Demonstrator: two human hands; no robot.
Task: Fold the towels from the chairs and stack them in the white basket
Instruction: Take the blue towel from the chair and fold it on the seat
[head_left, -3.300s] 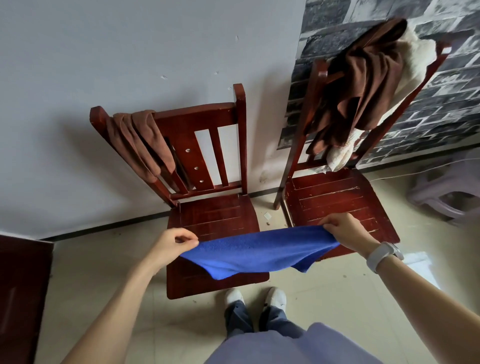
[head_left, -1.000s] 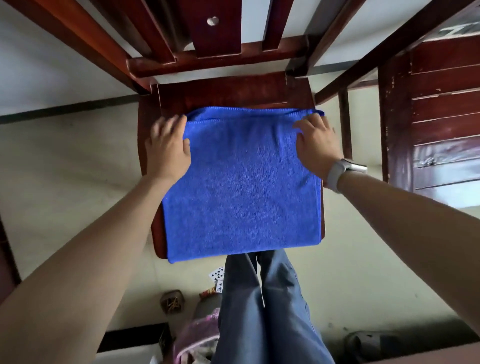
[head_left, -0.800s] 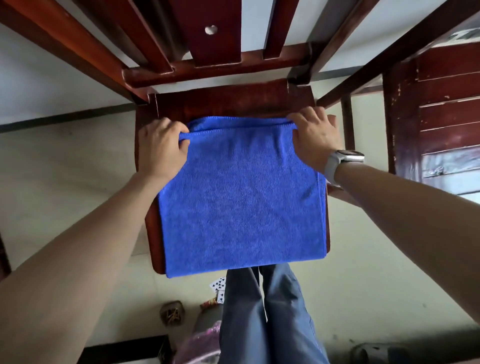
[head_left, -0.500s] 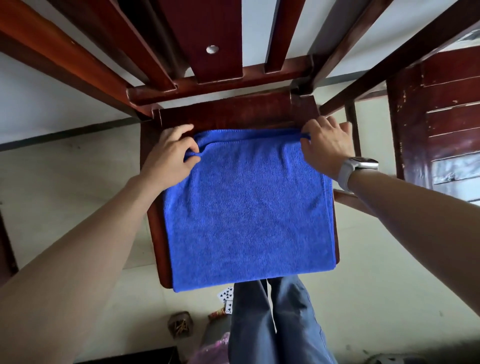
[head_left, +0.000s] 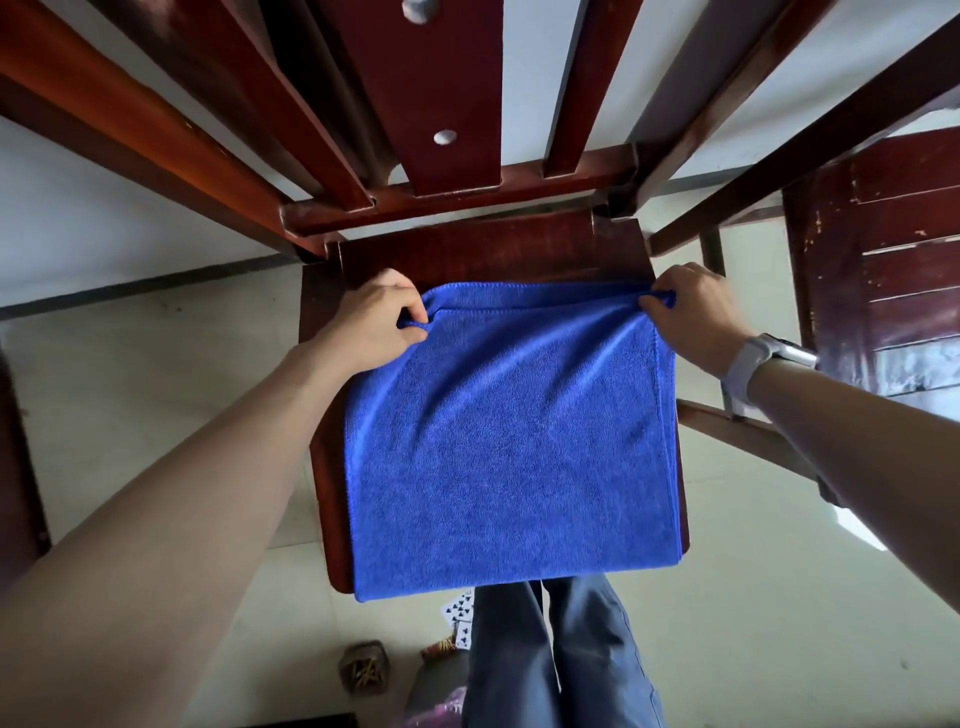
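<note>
I'm bending over the chair seat (head_left: 467, 254), looking straight down. The blue towel (head_left: 509, 441) is lying flat on the seat, folded double, covering most of it, its near edge hanging just past the front edge of the seat. My left hand (head_left: 374, 325) is pinching the towel's far-left corner, thumb and fingers curled round a small bunch of cloth. My right hand (head_left: 691, 312) is pinching the far-right corner the same way, fingers curled, a little roll of blue sticking out at the fingertips. The top layer is lifting slightly at both corners, with faint creases running down from each grip. A strip of bare wood is showing behind the towel's far edge, under the chair back slats (head_left: 452, 93). A watch (head_left: 748, 364) is sitting on my right wrist. A second chair seat (head_left: 883, 260) is standing to the right, well apart from the towel. My trouser legs (head_left: 550, 654) are showing below the seat, with playing cards (head_left: 460, 608) lying on the tiled floor (head_left: 753, 597) just beside them.
</note>
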